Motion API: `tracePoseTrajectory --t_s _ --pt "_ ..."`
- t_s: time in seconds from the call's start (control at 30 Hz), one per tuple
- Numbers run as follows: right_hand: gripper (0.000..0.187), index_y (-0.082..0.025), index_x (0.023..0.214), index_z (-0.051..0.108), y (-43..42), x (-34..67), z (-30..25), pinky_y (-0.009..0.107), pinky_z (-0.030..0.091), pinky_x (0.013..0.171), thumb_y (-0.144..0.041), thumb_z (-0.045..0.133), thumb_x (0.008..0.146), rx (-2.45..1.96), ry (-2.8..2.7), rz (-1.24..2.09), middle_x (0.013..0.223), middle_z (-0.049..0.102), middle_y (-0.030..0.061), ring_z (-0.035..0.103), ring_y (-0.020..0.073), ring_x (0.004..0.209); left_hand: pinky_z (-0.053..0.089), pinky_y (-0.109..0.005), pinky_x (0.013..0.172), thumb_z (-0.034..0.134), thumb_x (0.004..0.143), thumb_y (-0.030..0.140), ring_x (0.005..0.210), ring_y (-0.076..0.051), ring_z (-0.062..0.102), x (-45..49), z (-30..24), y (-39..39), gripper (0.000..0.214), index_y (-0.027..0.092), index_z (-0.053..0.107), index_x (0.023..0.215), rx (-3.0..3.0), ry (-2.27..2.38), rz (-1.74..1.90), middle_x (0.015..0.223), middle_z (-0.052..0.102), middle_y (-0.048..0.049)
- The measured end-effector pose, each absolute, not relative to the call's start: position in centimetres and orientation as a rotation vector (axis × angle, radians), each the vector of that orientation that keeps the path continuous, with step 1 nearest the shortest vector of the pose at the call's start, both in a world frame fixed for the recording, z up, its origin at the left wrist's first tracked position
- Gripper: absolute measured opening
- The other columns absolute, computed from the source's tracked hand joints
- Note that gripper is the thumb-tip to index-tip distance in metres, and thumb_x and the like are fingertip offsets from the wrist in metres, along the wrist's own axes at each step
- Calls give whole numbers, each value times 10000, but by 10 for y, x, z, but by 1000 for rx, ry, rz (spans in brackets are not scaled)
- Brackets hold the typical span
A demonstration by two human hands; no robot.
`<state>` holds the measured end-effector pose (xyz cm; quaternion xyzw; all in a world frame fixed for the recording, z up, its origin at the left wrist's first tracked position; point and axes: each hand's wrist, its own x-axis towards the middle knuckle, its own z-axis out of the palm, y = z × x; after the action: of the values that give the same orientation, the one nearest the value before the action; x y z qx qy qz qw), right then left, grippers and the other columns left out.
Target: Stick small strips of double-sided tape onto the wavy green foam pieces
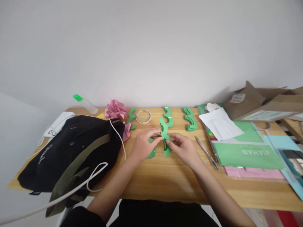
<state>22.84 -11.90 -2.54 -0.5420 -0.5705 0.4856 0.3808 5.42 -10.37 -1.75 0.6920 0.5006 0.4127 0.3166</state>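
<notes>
Between my two hands, over the middle of the table, is a wavy green paper strip [163,126]. My left hand [145,143] pinches it from the left with thumb and fingers. From the right, my right hand [181,145] grips its lower part, thumb in front. Another green paper piece [151,153] shows below my left hand; whether it is held or lies on the table I cannot tell. Behind my hands lie more wavy green strips: one piece [131,118] at left, one [168,116] in the middle, and a stack [189,119] at right.
A roll of tape [143,116] and pink paper flowers [115,109] lie at the back. On the left are a black bag [78,148], a white cable [78,186] and a glue bottle [86,104]. Scissors [207,153], a green paper pack [246,154] and a cardboard box [255,101] are right.
</notes>
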Motion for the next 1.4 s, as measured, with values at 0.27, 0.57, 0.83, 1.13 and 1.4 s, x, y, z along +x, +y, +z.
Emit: tracePoseTrajectory --t_s 0.27,0.57,0.83,1.13,1.4 --pt "299 -175 851 694 -117 238 -29 250 452 471 -369 716 625 -1403 -1163 1560 593 641 -18 530 105 485 558 -346 836 710 730 186 817 -197 711 52 -21 -112 161 219 723 887 1566 1323 989 954 750 -36" --pt "356 -164 751 692 -121 239 -36 221 389 450 -332 837 472 -1450 -919 1704 546 644 -31 492 73 446 589 -295 670 668 749 205 747 -192 735 60 -38 -117 163 157 653 903 1187 1257 915 881 758 -78" --pt "408 -158 705 680 -123 231 -38 233 411 502 -314 886 388 -1485 -887 1670 526 635 -41 529 84 481 570 -247 580 719 700 289 604 -149 703 60 -41 -117 227 139 637 850 973 1270 923 735 730 -40" --pt "431 -163 691 697 -126 234 -40 229 399 450 -404 884 387 -1403 -843 1653 527 639 -27 506 83 456 555 -259 536 746 651 297 574 -173 692 46 -30 -105 236 135 644 789 1012 1370 1000 665 704 -34" --pt "402 -175 704 661 -128 239 -47 240 407 428 -437 831 451 -1488 -902 1595 509 598 -39 484 91 431 525 -231 594 522 810 173 653 -119 668 6 -14 -43 227 156 619 1015 1261 1697 1203 990 690 -62"
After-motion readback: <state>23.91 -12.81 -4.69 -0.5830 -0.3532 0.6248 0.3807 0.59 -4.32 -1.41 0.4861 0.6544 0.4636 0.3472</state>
